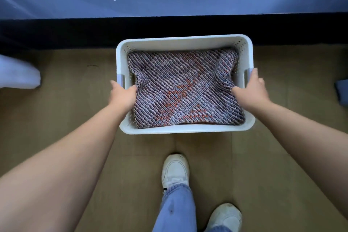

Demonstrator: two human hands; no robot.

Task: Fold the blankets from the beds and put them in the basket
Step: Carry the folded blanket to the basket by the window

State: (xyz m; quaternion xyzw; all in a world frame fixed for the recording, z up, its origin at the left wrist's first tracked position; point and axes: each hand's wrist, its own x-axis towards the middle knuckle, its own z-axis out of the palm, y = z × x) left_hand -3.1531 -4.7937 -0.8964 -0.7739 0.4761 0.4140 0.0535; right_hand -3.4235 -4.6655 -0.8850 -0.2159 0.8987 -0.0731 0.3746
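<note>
Okay, the folded woven blanket (184, 88), blue-grey with an orange motif, lies flat inside the white perforated plastic basket (180, 42) on the floor (75, 137), long axis left-right. Left hand (122, 94) and right hand (250, 88) straddle the short walls, equally near, fingers dug in at the blanket's edges. Cannot tell if they actually clamp anything.

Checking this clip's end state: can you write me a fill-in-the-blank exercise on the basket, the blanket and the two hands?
1. The folded blanket lies ____ the basket.
2. The basket's plastic is ____ in colour.
3. The left hand holds the blanket's ____ edge, and the right hand holds the opposite one.

Missing words: inside; white; left.
</note>
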